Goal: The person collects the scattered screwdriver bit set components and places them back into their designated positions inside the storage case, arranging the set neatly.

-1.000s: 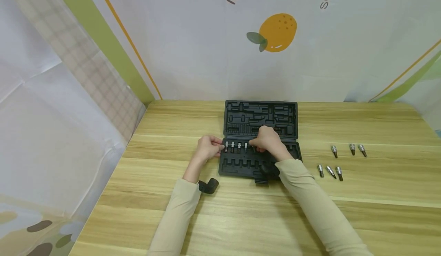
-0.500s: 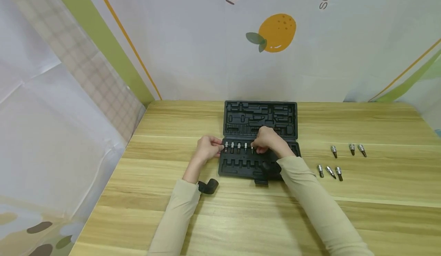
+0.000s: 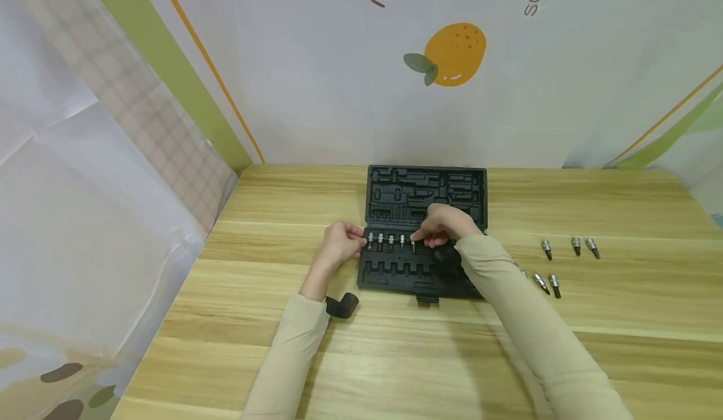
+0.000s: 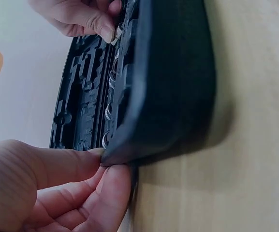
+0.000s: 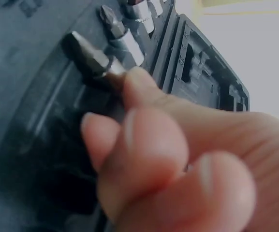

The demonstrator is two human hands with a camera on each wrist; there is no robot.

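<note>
In the middle of the wood-grain table [image 3: 395, 370], the black moulded-plastic tool case [image 3: 390, 258] lay open, its lid [image 3: 426, 194] of shallow sculpted hollows folded to the far side. Your left hand [image 3: 337, 242] pinched the case's left edge between thumb and bent fingers, near the hinge. Your right hand [image 3: 449, 222] laid its thumb on the round metal end of a tapered bit [image 3: 413, 245], fifth from the left in the far row; its other fingers bent loosely, off that bit. Four bits [image 3: 391, 242] sat to its left with ridged silver collars, tips toward you. Square-notched slots lined the near row. Your right sleeve [image 3: 503, 275] hid the near right corner. Farther right, loose bits [image 3: 576, 246] lay scattered, some partly covered by that sleeve. Bare wood gave you room left and near; a printed white cloth [image 3: 316, 93] hung beyond the far edge.
</note>
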